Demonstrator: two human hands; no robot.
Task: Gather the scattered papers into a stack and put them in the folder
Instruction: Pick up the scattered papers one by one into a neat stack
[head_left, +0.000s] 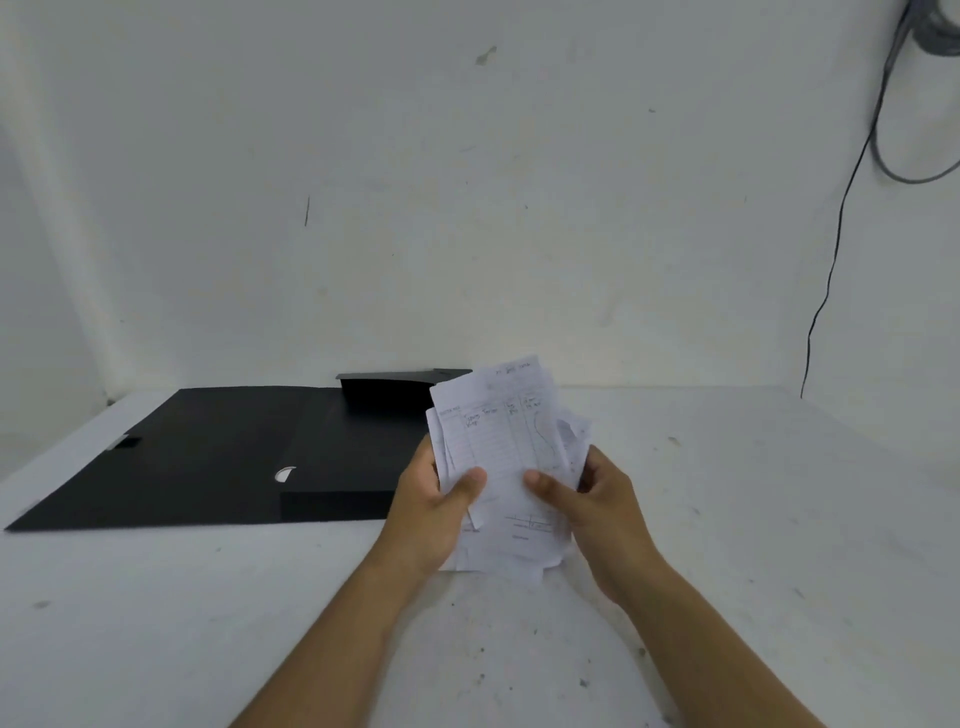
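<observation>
I am pinching the flimsy, uneven stack of white handwritten papers (506, 457) by both side edges between my left hand (434, 512) and right hand (597, 512), the open black folder (218, 457) lying to their left.

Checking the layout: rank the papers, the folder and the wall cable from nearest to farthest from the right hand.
1. papers, held in the right hand and the left hand.
2. folder, open on the table, left.
3. cable, on the far wall, upper right.

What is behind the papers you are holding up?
Behind the papers sits the open black folder on the white table. Its raised back flap peeks out beside them. The folder's right end is covered by the papers and left hand.
</observation>
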